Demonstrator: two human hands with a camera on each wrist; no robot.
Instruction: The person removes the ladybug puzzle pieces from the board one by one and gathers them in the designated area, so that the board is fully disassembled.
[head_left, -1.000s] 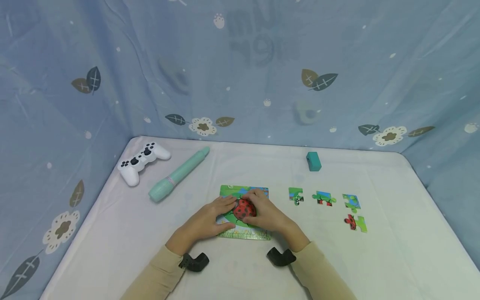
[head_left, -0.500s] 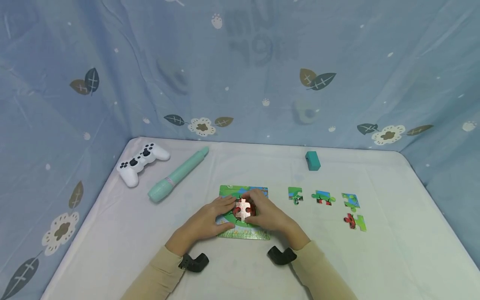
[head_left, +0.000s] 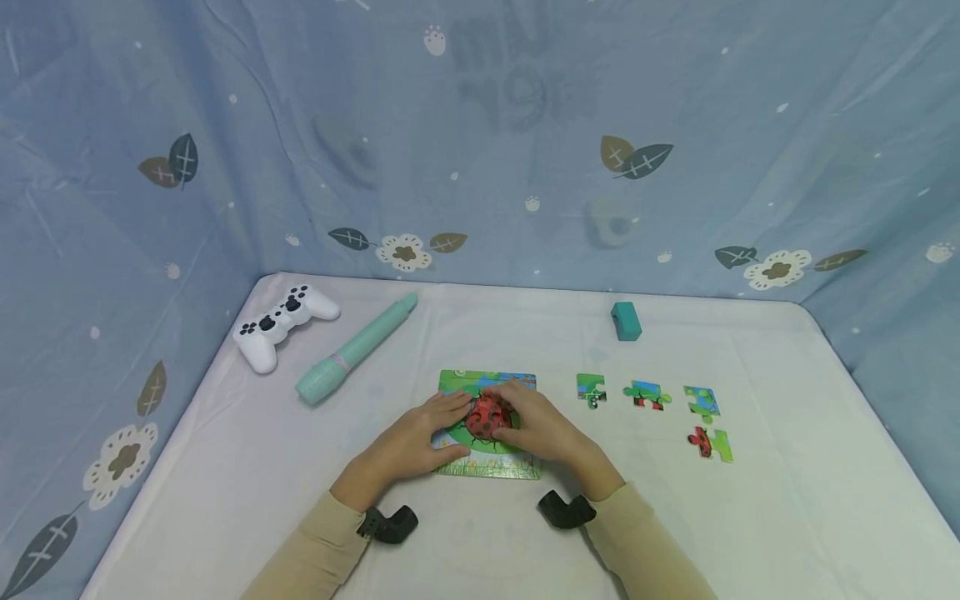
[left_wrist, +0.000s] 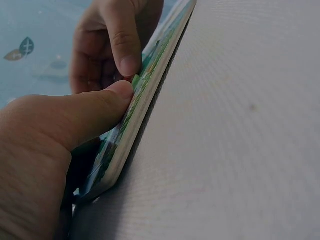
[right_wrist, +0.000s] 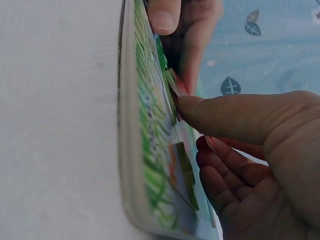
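A puzzle board (head_left: 487, 467) with a red ladybug picture lies flat between both hands. The left hand (head_left: 408, 442) rests on its left side, fingers extended, the thumb near the lower left part. From the right, the right hand (head_left: 547, 429) pinches a red ladybug piece (head_left: 486, 419) over the middle of the picture. In the right wrist view, the right hand's (right_wrist: 260, 130) thumb touches a slightly raised piece (right_wrist: 176, 87) on the board (right_wrist: 150, 165). Both thumbs come close together in the left wrist view, where the left hand (left_wrist: 55, 120) lies along the board's edge (left_wrist: 135, 120).
Several loose puzzle pieces lie right of the board, among them a green corner one (head_left: 591, 389) and a red-green one (head_left: 711, 444). Behind them stands a teal block (head_left: 627, 322). A white game controller (head_left: 281, 323) and a mint-green stick (head_left: 356, 350) lie at the back left.
The ladybug piece, which showed a bright glare half a second ago, now shows red again. The right hand has shifted slightly; the left hand has stayed in place.
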